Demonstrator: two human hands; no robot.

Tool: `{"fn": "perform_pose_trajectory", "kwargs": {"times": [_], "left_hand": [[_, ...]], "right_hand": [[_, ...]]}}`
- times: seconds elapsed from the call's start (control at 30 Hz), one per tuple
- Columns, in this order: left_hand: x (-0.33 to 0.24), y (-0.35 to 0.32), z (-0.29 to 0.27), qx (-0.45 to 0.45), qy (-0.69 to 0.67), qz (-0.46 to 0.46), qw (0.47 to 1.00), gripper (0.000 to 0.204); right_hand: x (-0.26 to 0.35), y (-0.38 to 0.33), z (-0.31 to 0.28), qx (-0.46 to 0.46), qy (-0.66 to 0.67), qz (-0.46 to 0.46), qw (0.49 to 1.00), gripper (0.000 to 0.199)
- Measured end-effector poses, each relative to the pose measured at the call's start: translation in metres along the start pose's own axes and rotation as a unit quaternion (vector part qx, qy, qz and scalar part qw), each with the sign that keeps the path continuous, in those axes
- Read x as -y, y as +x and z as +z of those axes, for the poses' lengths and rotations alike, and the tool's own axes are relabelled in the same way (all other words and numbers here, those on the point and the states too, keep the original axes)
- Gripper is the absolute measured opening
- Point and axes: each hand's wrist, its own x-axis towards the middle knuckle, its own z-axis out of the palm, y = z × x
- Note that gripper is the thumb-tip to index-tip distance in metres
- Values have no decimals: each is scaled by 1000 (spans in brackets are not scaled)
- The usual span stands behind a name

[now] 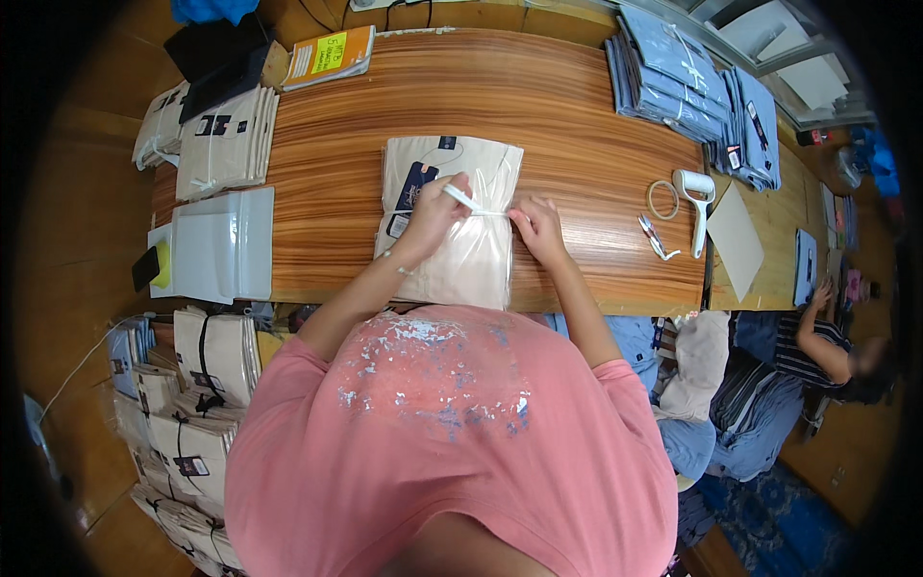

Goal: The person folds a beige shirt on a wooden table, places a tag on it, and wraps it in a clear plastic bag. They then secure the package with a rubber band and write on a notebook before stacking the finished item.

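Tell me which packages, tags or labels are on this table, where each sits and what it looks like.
Clear bagged beige garment: table centre, under both hands, dark tag on top.
Stack of bagged beige garments: far left, dark tags.
Clear empty bags: left edge, flat pile.
Blue bagged garments: far right, stacked.
Notebook with yellow label: far edge, orange cover.

Bare wood table right of bagged garment, open; blocked far right by blue stacks, tape gun; left by beige stack.
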Motion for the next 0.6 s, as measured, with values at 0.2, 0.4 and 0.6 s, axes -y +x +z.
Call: {"fn": "perform_pose_trajectory", "kwargs": {"times": [0.2, 0.4, 0.6], "left_hand": [[-5, 7, 14, -44, -80, -40, 995, 38], [-16, 23, 18, 83, 396, 208, 891, 20], [-10, 1, 20, 96, 721, 236, 645, 19]], "right_hand": [[0, -3, 13, 90, 78, 123, 985, 23], [-21, 1, 19, 145, 129, 159, 968, 27], [-33, -1, 25, 169, 113, 177, 963, 27]]}}
